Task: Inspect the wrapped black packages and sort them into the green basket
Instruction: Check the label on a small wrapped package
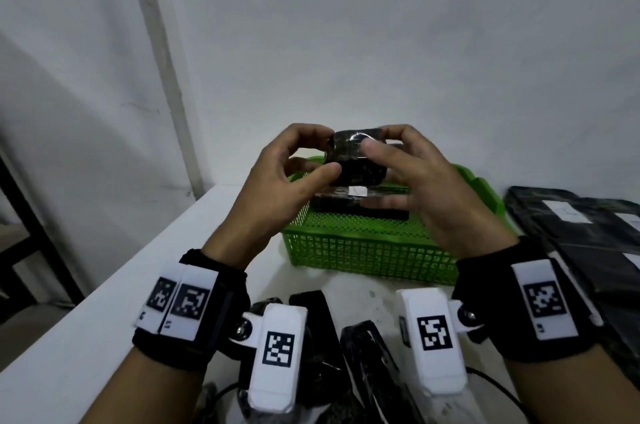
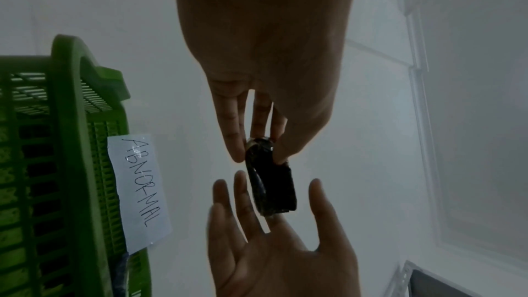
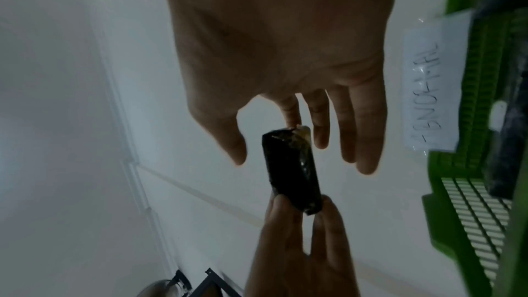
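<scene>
Left hand (image 1: 277, 178) pinches the left end of a small black package (image 1: 358, 160), thumb in front, fingers curled over the top and behind. Right hand (image 1: 429, 188) holds the right end: thumb on the front face, index finger on the top corner, other fingers loosely spread. In the right wrist view only the index tip touches the package (image 3: 293, 171) and the thumb sits just off it; the left-hand fingers (image 3: 281, 211) clamp the far end. In the left wrist view the right hand (image 2: 271, 247) shows a flat palm with straight fingers near the package (image 2: 271, 180).

The package is shiny, wrapped in clear film, and held in the air above the basket (image 1: 363, 250).

The basket is green mesh and stands on a white table (image 1: 104, 313). It holds a flat black package (image 1: 360, 205) with a small white sticker. A paper label (image 2: 137, 189) reading "ABNORMAL" is taped to its outer wall.

More black packages (image 1: 571, 226) with white labels lie on the table right of the basket. Other black wrapped items (image 1: 360, 361) lie at the near edge, between the wrists. Both wrists wear black straps with white marker tags (image 1: 188, 302).
</scene>
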The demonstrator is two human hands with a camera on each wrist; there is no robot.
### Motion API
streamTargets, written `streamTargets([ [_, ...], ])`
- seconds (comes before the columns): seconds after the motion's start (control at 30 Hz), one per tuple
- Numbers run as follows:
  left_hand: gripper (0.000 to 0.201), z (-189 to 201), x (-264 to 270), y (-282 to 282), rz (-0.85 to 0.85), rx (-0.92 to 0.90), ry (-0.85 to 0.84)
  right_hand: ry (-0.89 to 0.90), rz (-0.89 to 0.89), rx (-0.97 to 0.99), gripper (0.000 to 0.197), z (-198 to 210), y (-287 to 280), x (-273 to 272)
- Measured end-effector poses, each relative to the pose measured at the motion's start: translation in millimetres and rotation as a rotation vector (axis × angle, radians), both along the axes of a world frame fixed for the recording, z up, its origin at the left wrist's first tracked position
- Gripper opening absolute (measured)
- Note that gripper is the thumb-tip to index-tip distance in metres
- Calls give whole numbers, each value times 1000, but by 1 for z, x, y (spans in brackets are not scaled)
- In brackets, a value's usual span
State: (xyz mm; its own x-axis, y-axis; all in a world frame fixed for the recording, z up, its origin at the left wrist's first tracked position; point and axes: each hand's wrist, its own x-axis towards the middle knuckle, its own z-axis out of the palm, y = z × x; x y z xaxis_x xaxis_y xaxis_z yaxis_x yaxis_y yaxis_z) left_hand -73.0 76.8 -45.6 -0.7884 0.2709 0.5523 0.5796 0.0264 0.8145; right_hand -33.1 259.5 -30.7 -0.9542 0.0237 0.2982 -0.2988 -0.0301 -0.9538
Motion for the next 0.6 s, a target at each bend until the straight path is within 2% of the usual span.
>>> streamTargets([
  [0.1,35,0,3,1,-38,-41,21,-39,-18,-63,5,1,1,-1],
  [0.23,30,0,8,6,-81,-23,4,132,-105,71,18,-4,1,-3],
  [0.33,35,0,9,11,-40,-16,-23,311,-229,263,17,-8,0,-4],
  [0.4,34,-1,6,11,-28,3,-22,353,-214,335,15,-7,0,-2],
  [0.43,33,-1,5,9,-32,17,-10,322,-157,305,17,-7,1,-1],
  [0.5,38,-1,4,6,-29,40,32,129,12,120,25,-3,4,1],
  [0.57,45,-1,3,5,-9,50,75,-43,102,49,19,0,6,4],
  [0.6,48,-1,4,6,-8,40,92,-69,101,58,14,1,6,4],
])
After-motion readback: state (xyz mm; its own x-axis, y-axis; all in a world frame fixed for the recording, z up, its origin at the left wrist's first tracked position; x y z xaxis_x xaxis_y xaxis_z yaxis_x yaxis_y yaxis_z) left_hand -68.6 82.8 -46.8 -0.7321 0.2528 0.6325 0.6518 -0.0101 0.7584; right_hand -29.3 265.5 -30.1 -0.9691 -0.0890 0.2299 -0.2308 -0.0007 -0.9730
